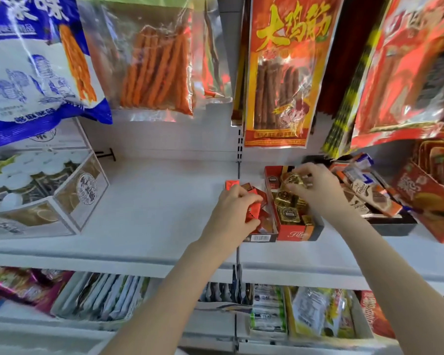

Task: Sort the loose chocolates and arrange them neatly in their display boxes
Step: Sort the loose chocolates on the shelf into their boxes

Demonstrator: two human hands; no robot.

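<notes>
Two display boxes stand side by side on the white shelf [164,196]. The left box [263,237] holds red-wrapped chocolates [262,194]. My left hand [235,213] reaches into it, fingers curled round a red-wrapped chocolate [253,210]. One red chocolate [231,184] sticks up just behind that hand. The red box on the right [294,233] holds several gold-wrapped chocolates [289,213]. Over its far end my right hand [315,190] pinches a gold-wrapped chocolate [294,180].
Snack bags [280,73] hang above the shelf at head height. A white-and-clear carton [44,193] stands at the left. Wafer packs in a black tray [369,190] and red boxes [428,198] crowd the right. A lower shelf [267,311] holds more packets.
</notes>
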